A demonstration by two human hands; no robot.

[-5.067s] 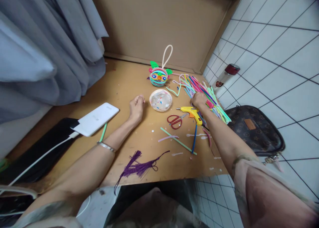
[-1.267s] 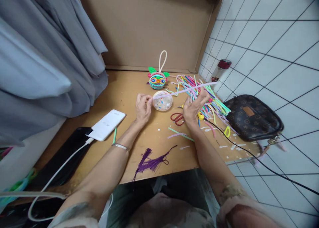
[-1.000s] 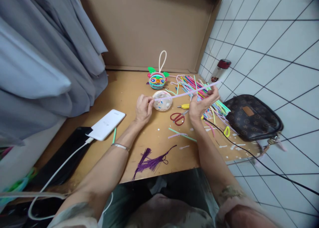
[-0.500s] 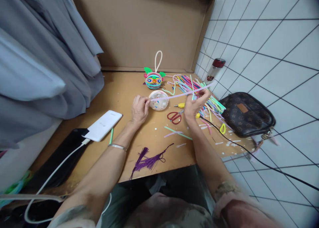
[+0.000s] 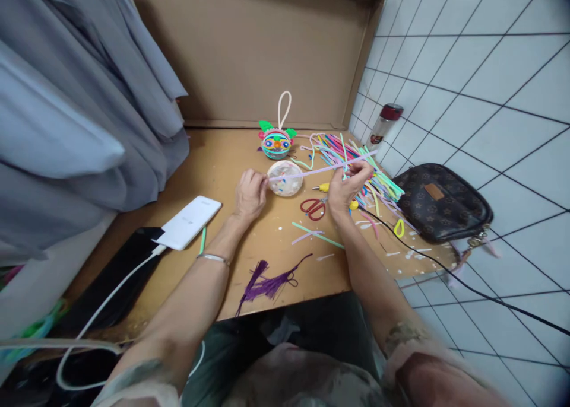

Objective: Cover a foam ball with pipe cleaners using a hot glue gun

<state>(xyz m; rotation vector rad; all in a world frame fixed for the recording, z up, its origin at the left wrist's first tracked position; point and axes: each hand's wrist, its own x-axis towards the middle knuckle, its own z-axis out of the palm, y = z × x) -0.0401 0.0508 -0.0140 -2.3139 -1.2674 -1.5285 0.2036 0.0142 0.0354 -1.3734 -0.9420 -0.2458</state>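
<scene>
A pale purple pipe cleaner (image 5: 312,171) stretches across the table between my hands. My left hand (image 5: 250,194) pinches its left end beside a shallow, round, clear shell (image 5: 285,187) with colored specks. My right hand (image 5: 350,187) has its fingers closed round the pipe cleaner farther along, and the free tip pokes out beyond them. Behind the shell sits a colorful animal-head ornament (image 5: 276,145) with green ears and a white loop on top. Red-handled scissors (image 5: 313,209) and a yellow-handled tool (image 5: 323,187) lie near my right wrist, the tool partly hidden.
A heap of colored pipe cleaners (image 5: 332,149) lies behind my right hand. A brown patterned bag (image 5: 440,202) and a red-lidded bottle (image 5: 385,125) stand right. Purple tassels (image 5: 269,285) lie in front; a white power bank (image 5: 189,222) with a cable lies left. A black cord (image 5: 427,258) crosses the right.
The pipe cleaner's free tip has come slightly down and to the left, and the fingers of my right hand have shifted a little. My left hand keeps its pinch. The view has moved slightly.
</scene>
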